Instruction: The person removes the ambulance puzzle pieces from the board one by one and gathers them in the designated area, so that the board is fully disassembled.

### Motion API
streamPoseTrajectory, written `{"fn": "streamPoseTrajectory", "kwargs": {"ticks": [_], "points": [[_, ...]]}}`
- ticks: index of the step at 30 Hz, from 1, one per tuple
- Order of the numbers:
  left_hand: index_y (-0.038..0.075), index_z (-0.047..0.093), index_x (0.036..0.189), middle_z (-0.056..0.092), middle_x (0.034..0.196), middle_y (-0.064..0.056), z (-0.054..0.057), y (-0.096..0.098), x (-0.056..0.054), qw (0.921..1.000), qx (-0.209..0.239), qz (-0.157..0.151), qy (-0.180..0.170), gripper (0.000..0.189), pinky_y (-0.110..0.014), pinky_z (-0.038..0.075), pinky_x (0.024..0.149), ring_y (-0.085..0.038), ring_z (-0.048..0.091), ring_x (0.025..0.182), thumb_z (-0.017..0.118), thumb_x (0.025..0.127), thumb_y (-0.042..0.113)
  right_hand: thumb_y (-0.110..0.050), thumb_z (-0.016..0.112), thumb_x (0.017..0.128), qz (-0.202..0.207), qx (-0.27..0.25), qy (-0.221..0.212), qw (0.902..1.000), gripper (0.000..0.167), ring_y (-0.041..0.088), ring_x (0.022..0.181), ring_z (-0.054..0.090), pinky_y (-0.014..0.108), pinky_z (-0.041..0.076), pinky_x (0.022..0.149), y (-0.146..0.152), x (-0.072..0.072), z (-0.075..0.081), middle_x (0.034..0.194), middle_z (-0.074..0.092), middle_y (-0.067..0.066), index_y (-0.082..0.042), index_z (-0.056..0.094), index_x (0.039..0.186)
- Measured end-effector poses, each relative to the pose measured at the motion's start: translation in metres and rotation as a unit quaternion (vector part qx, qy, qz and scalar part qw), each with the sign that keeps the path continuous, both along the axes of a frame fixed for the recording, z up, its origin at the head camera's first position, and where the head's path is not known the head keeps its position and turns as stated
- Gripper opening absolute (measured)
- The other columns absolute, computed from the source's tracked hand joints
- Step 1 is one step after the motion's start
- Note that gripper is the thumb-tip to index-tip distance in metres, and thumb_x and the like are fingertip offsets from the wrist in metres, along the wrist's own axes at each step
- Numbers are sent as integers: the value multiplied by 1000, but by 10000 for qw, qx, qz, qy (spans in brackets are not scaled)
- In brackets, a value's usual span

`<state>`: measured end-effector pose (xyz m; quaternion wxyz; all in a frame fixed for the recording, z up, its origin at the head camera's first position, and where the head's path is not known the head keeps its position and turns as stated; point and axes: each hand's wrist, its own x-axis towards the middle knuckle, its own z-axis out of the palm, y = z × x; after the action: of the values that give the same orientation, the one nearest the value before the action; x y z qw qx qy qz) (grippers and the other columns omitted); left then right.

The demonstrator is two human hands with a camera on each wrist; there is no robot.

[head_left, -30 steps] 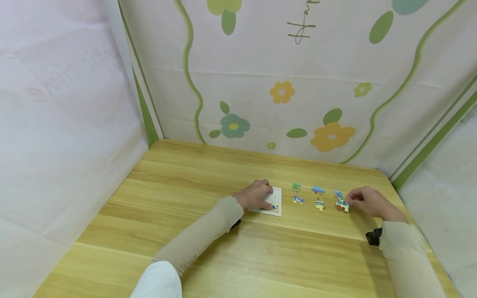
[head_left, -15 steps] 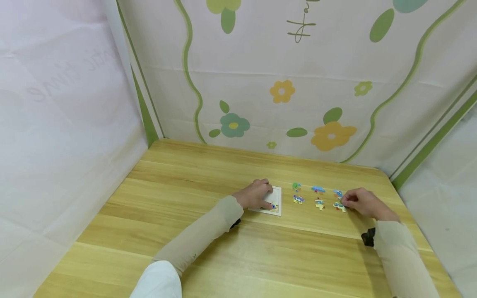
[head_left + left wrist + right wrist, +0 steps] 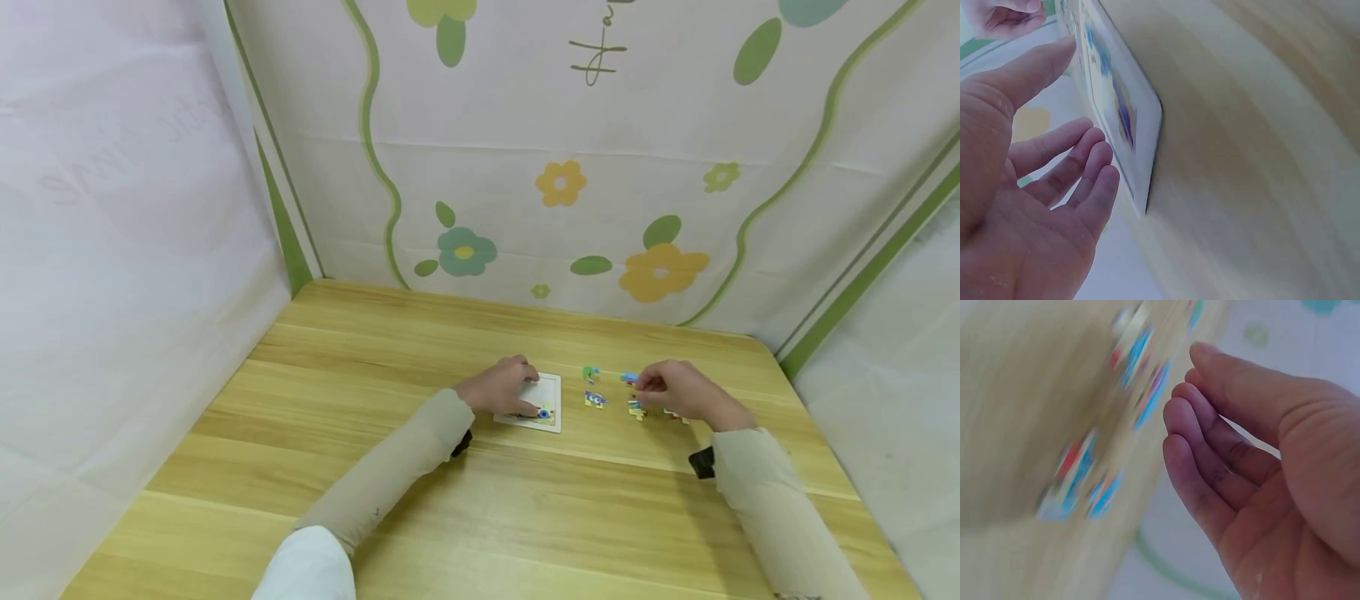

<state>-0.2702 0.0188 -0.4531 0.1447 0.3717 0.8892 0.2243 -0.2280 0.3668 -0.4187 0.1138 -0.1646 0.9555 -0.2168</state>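
In the head view, my left hand rests over a white-rimmed puzzle board, thumb near a printed picture in its front part. The left wrist view shows the fingers of that hand bent at the board's edge. My right hand hovers over the middle jigsaw pieces. Its thumb and index fingertip are close together in the right wrist view, and no piece shows between them. Two jigsaw pieces, a green one and a purple-and-white one, lie between the hands. Below the right hand is a yellow-and-blue jigsaw piece.
A wooden table bears everything. Behind it hangs a white cloth with printed flowers, and more white cloth hangs at the left. More jigsaw pieces lie on the right, partly hidden by the right hand in the head view.
My right hand has moved left, from the rightmost jigsaw pieces to over the middle ones. A piece seen raised there one second ago now lies on the table. The left hand stays on the board.
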Motion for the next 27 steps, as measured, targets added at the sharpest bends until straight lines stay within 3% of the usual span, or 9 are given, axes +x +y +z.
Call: {"fn": "streamPoseTrajectory", "kwargs": {"ticks": [7,15,22,27], "points": [[1,60,144,59,133,-8,2,-32,-2,9999,27,-14,-102,63,-30,49,98,-17,52,108,83,92,30,-7,75,96,763,-250,-80,9967,14,11,84,68,29,58,76,-72,-13,4,95,75,5,2,76,107],[2,59,145,57,139,-9,7,-48,4,9995,-90,125,-270,68,-37,46,114,-22,55,126,85,90,31,-5,76,95,1320,-246,-12,9909,18,15,90,69,32,60,82,-137,-22,-3,103,75,9,2,75,112],[-1,60,141,58,137,-13,3,-50,3,9996,94,-37,-277,63,-38,48,110,-24,56,124,85,90,27,2,71,96,1599,-340,-131,9865,24,24,101,71,35,60,88,-174,-22,-7,115,74,16,5,72,120],[-1,61,141,58,136,-14,1,-51,2,9997,73,-117,-195,61,-39,48,110,-26,56,124,84,91,25,6,73,93,1745,-244,-87,9843,25,22,99,71,33,60,86,-182,-23,-16,112,76,13,3,75,118]]}}
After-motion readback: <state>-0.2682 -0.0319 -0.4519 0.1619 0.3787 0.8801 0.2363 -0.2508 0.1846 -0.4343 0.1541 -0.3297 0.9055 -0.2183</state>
